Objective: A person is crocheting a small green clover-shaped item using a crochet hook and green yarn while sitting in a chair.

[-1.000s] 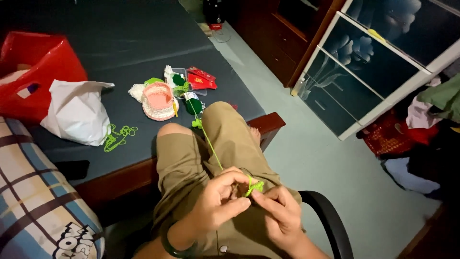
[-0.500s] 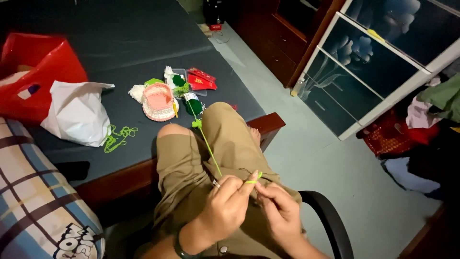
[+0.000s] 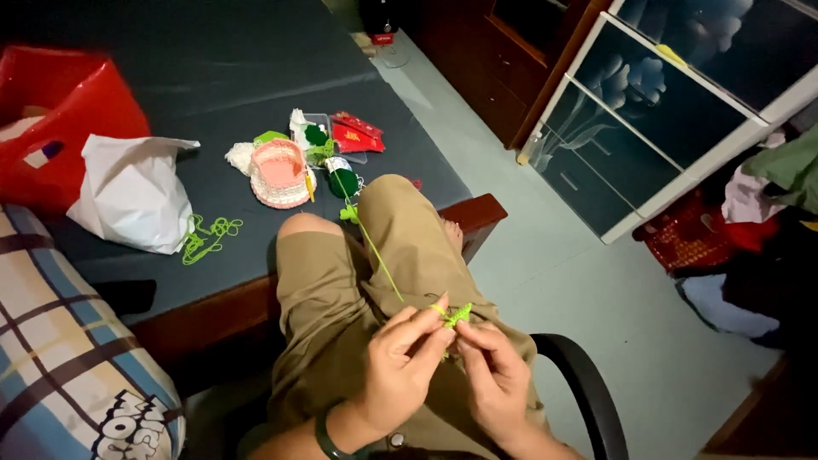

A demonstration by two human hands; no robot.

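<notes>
Over the lap, just past the bed's wooden edge [image 3: 256, 298], both hands meet around a small green crochet piece [image 3: 458, 315]. From it a yarn strand [image 3: 379, 255] runs up across the knee to the green yarn ball [image 3: 343, 182] on the bed, beside a pink crocheted basket [image 3: 279, 173].

Trouble could start with that strand — it lies taut over the knee, and a tug or a shift of the leg could, I think, drag the ball off the bed or pull loops loose. The piece is tiny and held only at the fingertips, so a slack pinch could drop it to the floor.

The left hand [image 3: 400, 366] is curled, thumb and forefinger pinched on the piece, the strand looped over a raised finger. The right hand [image 3: 497, 381] is closed too, its fingertips gripping the piece's near side — whether it also holds a hook I cannot tell. Both wrists angle inward.
</notes>
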